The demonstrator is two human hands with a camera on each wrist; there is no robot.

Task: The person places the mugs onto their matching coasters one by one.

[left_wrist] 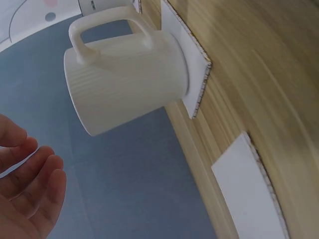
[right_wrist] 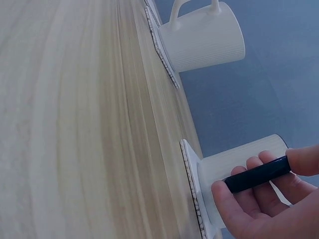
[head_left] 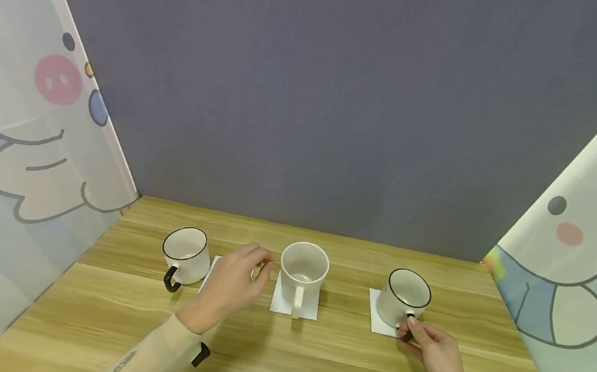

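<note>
— While the right hand [head_left: 433,350] pinches the black handle of the black-rimmed white mug [head_left: 405,298] on its white square coaster [head_left: 374,317], what's the left doing?
— The left hand [head_left: 235,281] hovers with relaxed, empty fingers beside the plain white ribbed mug [head_left: 303,271].

A light wooden bench [head_left: 303,371] with lengthwise grain carries three white square coasters in a row. Taking the middle coaster [head_left: 282,302] as landmark, a second coaster [head_left: 374,312] lies well apart to its right and a third [head_left: 211,271] lies to its left, partly hidden. A left mug [head_left: 186,255] stands directly on the bench, just beside the left coaster on the side away from the middle one.
</note>
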